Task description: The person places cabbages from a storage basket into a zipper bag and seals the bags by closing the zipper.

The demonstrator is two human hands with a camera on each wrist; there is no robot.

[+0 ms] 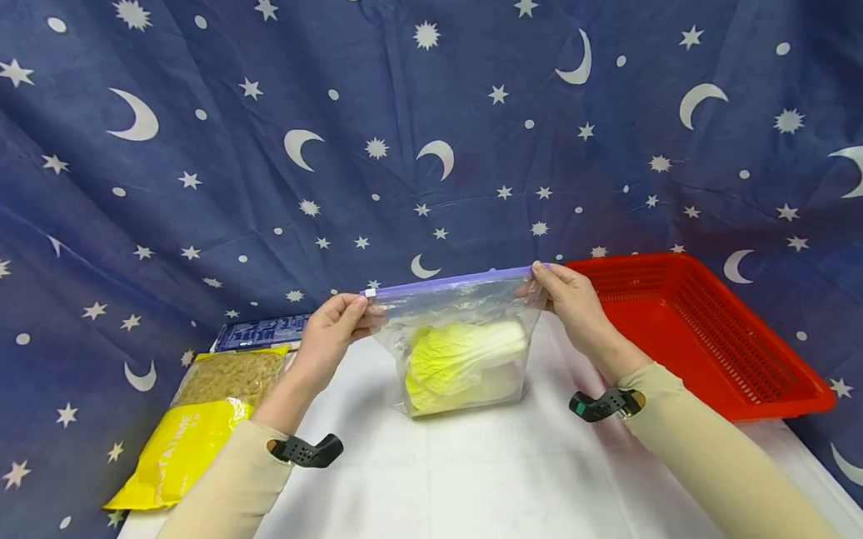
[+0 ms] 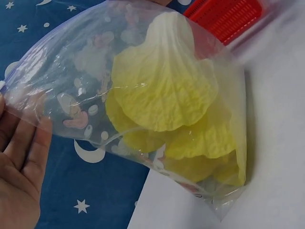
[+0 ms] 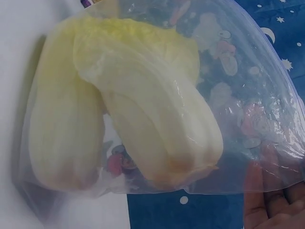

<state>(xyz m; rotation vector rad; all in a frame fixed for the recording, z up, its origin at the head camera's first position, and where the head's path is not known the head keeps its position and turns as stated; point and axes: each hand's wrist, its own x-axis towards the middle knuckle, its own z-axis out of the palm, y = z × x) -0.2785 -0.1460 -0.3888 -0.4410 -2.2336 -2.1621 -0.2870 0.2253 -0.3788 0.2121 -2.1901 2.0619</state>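
A clear zip bag (image 1: 456, 301) with a purple top strip and a white slider at its left end stands upright on the table. Inside it lie yellow-white napa cabbage leaves (image 1: 467, 355), seen in the left wrist view as crinkled leaf tops (image 2: 167, 90) and in the right wrist view as pale thick stems (image 3: 152, 114). My left hand (image 1: 328, 333) pinches the bag's upper left corner beside the slider. The upper right corner is pinched by my right hand (image 1: 577, 305). The strip is stretched straight between both hands.
On the left lies a yellow pasta bag (image 1: 188, 437), with a blue printed packet (image 1: 259, 333) behind it. A red plastic basket (image 1: 669, 336) sits at the right on the white table (image 1: 433, 503). A blue curtain (image 1: 392, 139) with moons and stars hangs behind.
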